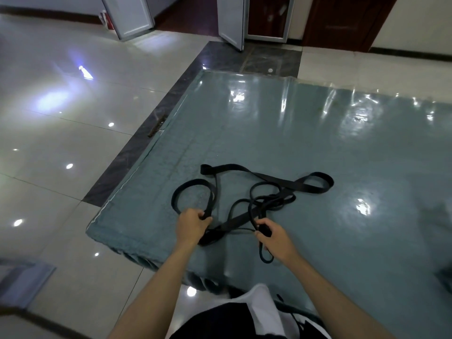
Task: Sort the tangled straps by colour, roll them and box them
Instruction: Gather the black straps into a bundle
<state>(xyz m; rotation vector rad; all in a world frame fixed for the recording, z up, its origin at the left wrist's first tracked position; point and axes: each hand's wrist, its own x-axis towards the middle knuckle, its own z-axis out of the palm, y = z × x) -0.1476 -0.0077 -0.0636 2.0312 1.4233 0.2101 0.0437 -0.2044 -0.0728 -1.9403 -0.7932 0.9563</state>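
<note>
A tangle of black straps (269,182) lies on a blue-grey mat (318,148) covered with shiny plastic. The wide flat strap runs in loops from the far left to a fold at the right, and thinner strands knot together in the middle. My left hand (192,225) grips the wide strap where its left loop comes down to the mat. My right hand (274,237) grips a thin black strand, and a small loop of it hangs below the fingers. No straps of other colours show, and no box is in view.
The mat's near-left corner (97,231) overhangs glossy white floor tiles (61,155). A dark stone strip (156,123) borders the mat on the left. Open white doors (132,15) and a dark wooden door (342,20) stand at the far wall. A pale flat object (22,282) lies at lower left.
</note>
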